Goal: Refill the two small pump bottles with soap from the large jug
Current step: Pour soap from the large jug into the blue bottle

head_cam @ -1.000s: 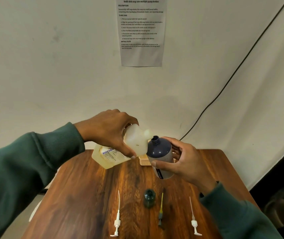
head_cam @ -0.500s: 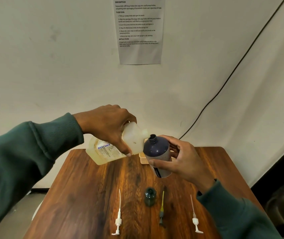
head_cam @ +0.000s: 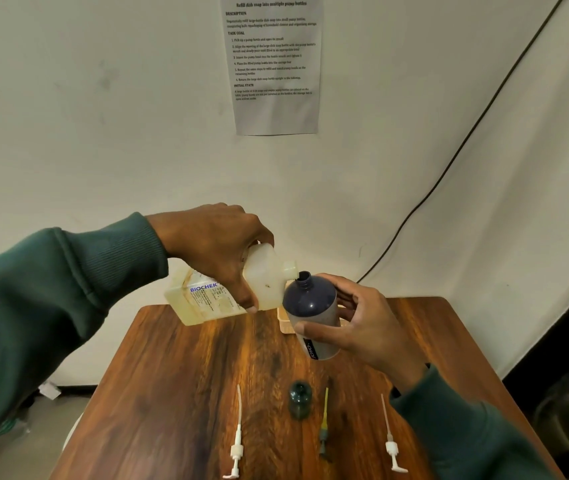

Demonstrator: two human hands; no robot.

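Note:
My left hand (head_cam: pixel 215 249) grips the large translucent jug (head_cam: pixel 207 299) of yellowish soap, tipped sideways above the table with its spout against the mouth of a dark blue pump bottle (head_cam: pixel 312 311). My right hand (head_cam: pixel 366 325) holds that bottle by its body, tilted slightly toward the jug, in the air over the table. A second small dark green bottle (head_cam: pixel 299 400) stands upright on the table nearer to me, without a pump.
On the wooden table (head_cam: pixel 172 393) lie two white pump heads (head_cam: pixel 236 445) (head_cam: pixel 391 441) and a yellow-tubed dark pump (head_cam: pixel 324 426). A beige storage box (head_cam: pixel 285 323) sits behind the held bottle. A paper sheet (head_cam: pixel 274 64) and a black cable (head_cam: pixel 449 161) are on the wall.
The jug's spout has closed in on the blue bottle's mouth, and the jug has tipped a little further. Both hands have stayed at about the same height.

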